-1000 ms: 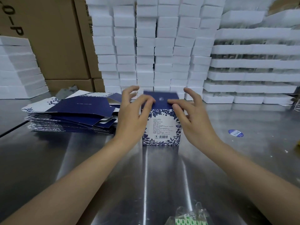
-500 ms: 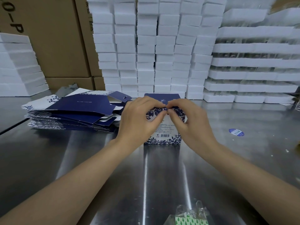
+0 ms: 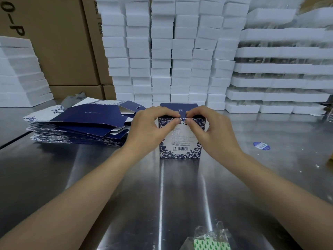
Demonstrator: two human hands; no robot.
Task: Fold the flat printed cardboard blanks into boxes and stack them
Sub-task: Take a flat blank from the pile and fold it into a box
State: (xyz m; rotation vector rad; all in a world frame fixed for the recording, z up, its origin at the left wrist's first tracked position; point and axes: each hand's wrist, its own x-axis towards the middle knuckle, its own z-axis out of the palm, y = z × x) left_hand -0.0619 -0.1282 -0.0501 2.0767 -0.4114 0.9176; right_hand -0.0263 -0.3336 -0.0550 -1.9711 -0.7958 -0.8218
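On the brushed steel table (image 3: 72, 177) a folded cardboard box with a navy lid and white sides printed with blue flowers (image 3: 180, 141) stands upright, straight ahead of the person and just beside the stack of flat navy-and-white printed blanks (image 3: 77, 125) on its left. The left hand (image 3: 149, 127) and the right hand (image 3: 212, 129) meet at the middle of the box's front top edge. Each pinches that edge, thumb against the front panel and curled forefinger on the lid, with the fingertips of the two hands almost touching. The front panel carries a block of small print too fine to read and a barcode low down between the flower borders; the lid bears a small white emblem. The topmost blank shows a faint line of lettering on its navy panel, which I cannot make out. Behind the box rises a wall of white foam blocks (image 3: 180, 51), with long white foam trays (image 3: 279, 69) stacked to the right and more white foam slabs (image 3: 19, 73) at the far left. Between them stand brown corrugated cartons (image 3: 59, 42), one marked in black with characters turned sideways that read "0–P". A round blue sticker (image 3: 261, 145) lies on the table to the right of the box, its print too small to read. At the near edge sits a clear plastic bag holding white paper with green arrows (image 3: 210, 240).
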